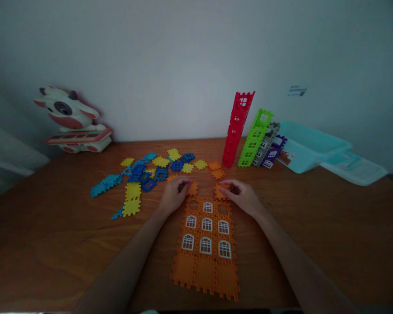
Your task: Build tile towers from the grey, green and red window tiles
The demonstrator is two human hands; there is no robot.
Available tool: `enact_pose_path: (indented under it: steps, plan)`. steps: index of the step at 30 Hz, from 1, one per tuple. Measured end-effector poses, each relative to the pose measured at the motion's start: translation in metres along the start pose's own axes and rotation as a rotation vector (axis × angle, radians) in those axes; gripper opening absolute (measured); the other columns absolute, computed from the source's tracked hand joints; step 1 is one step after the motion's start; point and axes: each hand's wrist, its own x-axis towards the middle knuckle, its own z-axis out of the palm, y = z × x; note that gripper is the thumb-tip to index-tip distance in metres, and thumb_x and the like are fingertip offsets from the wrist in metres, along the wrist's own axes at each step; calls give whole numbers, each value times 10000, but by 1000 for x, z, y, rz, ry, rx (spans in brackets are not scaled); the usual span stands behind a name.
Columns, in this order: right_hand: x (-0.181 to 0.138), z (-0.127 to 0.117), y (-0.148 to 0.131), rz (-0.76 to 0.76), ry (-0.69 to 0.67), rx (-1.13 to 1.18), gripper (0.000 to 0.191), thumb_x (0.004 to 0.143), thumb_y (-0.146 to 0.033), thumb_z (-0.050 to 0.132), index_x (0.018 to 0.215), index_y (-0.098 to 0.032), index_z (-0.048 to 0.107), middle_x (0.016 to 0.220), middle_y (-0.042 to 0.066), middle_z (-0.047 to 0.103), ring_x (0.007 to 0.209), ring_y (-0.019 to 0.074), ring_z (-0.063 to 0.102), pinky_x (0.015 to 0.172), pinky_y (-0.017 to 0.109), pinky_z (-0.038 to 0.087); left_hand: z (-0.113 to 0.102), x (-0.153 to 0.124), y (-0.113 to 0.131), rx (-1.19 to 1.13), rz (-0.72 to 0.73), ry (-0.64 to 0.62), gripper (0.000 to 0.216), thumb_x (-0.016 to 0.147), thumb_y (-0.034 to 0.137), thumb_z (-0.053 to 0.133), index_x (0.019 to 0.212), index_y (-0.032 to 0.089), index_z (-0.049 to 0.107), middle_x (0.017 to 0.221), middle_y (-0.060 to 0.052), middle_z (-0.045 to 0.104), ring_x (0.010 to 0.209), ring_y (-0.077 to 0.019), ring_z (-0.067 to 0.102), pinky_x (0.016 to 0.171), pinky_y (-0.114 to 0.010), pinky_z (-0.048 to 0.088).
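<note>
A flat orange panel [205, 257] of interlocking tiles, several with white window inserts, lies on the wooden table [52, 244] in front of me. My left hand [174, 195] is closed on a small orange tile [193, 188] at the panel's top left corner. At the top right corner, my right hand [242, 195] pinches another orange tile [221, 190]. Both tiles touch the panel's far edge.
Loose blue, yellow and orange tiles [150, 170] are scattered behind my left hand. Red [237, 128], green [255, 139], grey and purple tile towers lean against the wall. A teal bin [311, 148] with its lid lies at right, a cow toy [72, 122] at left.
</note>
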Motion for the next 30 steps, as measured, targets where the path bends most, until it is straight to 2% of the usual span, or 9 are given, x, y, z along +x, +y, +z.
enact_pose_path:
  steps: [4, 10, 12, 15, 19, 30]
  plan:
    - [0, -1, 0, -5, -34, -25, 282, 843, -470, 702, 1029, -261, 740, 772, 7, 709, 634, 165, 595, 580, 294, 487, -1, 2, -1, 26, 7, 10, 212, 921, 309, 579, 1011, 212, 744, 1088, -72, 749, 1012, -216, 698, 907, -367, 584]
    - [-1, 2, -3, -28, -52, -125, 250, 855, -436, 688, 1024, -253, 713, 769, 11, 701, 640, 175, 603, 598, 306, 494, -3, 0, 1, 85, 62, -116, 215, 897, 378, 650, 1003, 219, 749, 1091, -79, 728, 977, -218, 694, 775, -312, 594]
    - [-2, 4, -3, -75, -40, -163, 244, 870, -411, 672, 1053, -253, 696, 878, 36, 724, 712, 193, 636, 657, 331, 521, -3, -2, 2, 142, 94, -122, 211, 903, 363, 651, 1036, 222, 736, 1099, -81, 721, 980, -220, 685, 807, -321, 585]
    - [-3, 5, -4, -177, -21, -214, 270, 896, -371, 646, 1144, -269, 670, 1078, 71, 716, 920, 239, 667, 810, 395, 544, -1, -4, 3, 221, 157, -120, 211, 926, 316, 620, 1092, 223, 708, 1112, -84, 705, 1031, -224, 662, 948, -361, 546]
    - [-5, 4, -6, -257, -54, -274, 242, 927, -331, 610, 1158, -286, 670, 1113, 76, 701, 1061, 270, 644, 948, 457, 510, 0, -7, 4, 293, 201, -133, 234, 948, 297, 591, 1149, 219, 680, 1123, -88, 671, 1083, -231, 626, 1009, -374, 506]
    - [-4, 5, -6, -274, -134, -342, 222, 916, -283, 606, 1126, -279, 678, 1078, 81, 685, 1000, 271, 654, 917, 453, 503, -2, -8, 6, 365, 277, -190, 245, 994, 273, 536, 1201, 230, 659, 1143, -89, 640, 1084, -245, 591, 1006, -397, 481]
